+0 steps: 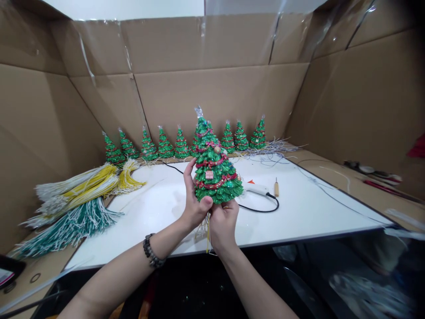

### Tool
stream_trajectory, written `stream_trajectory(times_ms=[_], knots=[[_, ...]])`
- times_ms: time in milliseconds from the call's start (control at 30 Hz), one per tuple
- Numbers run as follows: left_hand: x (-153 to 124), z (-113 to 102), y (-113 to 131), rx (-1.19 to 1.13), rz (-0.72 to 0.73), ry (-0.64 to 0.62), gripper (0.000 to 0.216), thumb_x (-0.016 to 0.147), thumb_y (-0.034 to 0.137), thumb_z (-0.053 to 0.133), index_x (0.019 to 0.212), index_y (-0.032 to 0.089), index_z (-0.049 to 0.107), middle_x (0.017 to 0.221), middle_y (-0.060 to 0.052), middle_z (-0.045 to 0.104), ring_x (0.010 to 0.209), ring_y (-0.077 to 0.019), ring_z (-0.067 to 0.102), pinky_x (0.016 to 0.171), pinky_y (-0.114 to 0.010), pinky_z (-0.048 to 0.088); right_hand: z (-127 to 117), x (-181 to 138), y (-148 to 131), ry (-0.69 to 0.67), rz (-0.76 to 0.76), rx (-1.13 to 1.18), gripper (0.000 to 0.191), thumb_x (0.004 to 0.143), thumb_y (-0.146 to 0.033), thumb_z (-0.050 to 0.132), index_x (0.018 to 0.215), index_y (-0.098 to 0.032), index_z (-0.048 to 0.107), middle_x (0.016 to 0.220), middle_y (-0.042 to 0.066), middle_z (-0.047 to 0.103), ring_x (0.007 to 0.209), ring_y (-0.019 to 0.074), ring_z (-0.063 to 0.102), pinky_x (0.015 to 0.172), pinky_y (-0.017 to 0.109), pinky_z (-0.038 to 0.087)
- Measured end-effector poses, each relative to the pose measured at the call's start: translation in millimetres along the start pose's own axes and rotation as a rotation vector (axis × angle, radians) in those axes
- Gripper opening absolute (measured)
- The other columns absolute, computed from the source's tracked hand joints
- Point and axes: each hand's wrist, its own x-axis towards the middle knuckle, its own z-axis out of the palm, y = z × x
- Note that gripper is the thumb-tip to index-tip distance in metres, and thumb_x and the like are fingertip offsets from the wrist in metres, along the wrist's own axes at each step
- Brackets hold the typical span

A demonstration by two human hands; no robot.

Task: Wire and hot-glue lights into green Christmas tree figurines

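Note:
A green Christmas tree figurine (pixel 215 170) with red garlands, small ornaments and a clear top is raised above the white board, leaning slightly left. My left hand (pixel 195 206) grips its lower left side, thumb across the front of the base and fingers up along the side. Right below the base, my right hand (pixel 224 221) is closed against the underside; what its fingers hold is hidden. Thin yellow and white wires (pixel 208 235) hang down between my hands.
Several similar trees (pixel 165 144) line the cardboard back wall (pixel 212 84). Bundles of white-yellow wires (pixel 89 186) and green-white wires (pixel 73 226) lie left. A white corded tool (pixel 259 189) and a wooden-handled tool (pixel 276 188) rest on the white board (pixel 308 217). Loose wires (pixel 275 148) lie behind.

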Motion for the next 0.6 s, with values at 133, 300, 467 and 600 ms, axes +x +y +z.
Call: stream_trajectory(times_ms=[133, 300, 467, 600], knots=[[0, 0, 1, 0.02, -0.018, 0.0, 0.101, 0.07, 0.077, 0.067, 0.147, 0.028, 0.025, 0.13, -0.014, 0.063, 0.125, -0.0353, 0.061, 0.103, -0.048, 0.052, 1, -3, -1, 0.023, 0.033, 0.02, 0.017, 0.07, -0.028, 0.07, 0.084, -0.018, 0.07, 0.077, 0.004, 0.074, 0.074, 0.019, 0.063, 0.074, 0.033, 0.054], [1, -1, -2, 0.032, -0.029, 0.019, 0.101, 0.068, 0.076, 0.069, 0.146, 0.028, 0.026, 0.13, -0.014, 0.061, 0.136, -0.0371, 0.051, 0.107, -0.048, 0.049, 2, 1, -2, 0.024, 0.056, 0.067, 0.015, 0.072, -0.03, 0.07, 0.082, -0.018, 0.071, 0.082, 0.005, 0.075, 0.077, 0.0201, 0.066, 0.074, 0.034, 0.056], [-1, 2, -2, -0.034, -0.026, -0.012, 0.099, 0.069, 0.073, 0.072, 0.145, 0.029, 0.027, 0.136, -0.014, 0.057, 0.136, -0.0357, 0.051, 0.109, -0.048, 0.047, 0, 7, -5, -0.029, 0.062, 0.178, 0.033, 0.067, -0.027, 0.076, 0.1, -0.021, 0.07, 0.093, 0.005, 0.077, 0.089, 0.0236, 0.071, 0.085, 0.041, 0.059], [-3, 5, 0, -0.079, -0.038, -0.044, 0.098, 0.069, 0.071, 0.074, 0.145, 0.028, 0.028, 0.137, -0.015, 0.056, 0.129, -0.0342, 0.058, 0.109, -0.048, 0.047, -1, 8, -9, 0.02, 0.052, 0.193, 0.045, 0.063, -0.026, 0.081, 0.106, -0.022, 0.068, 0.107, 0.006, 0.075, 0.099, 0.0248, 0.071, 0.095, 0.045, 0.057]])
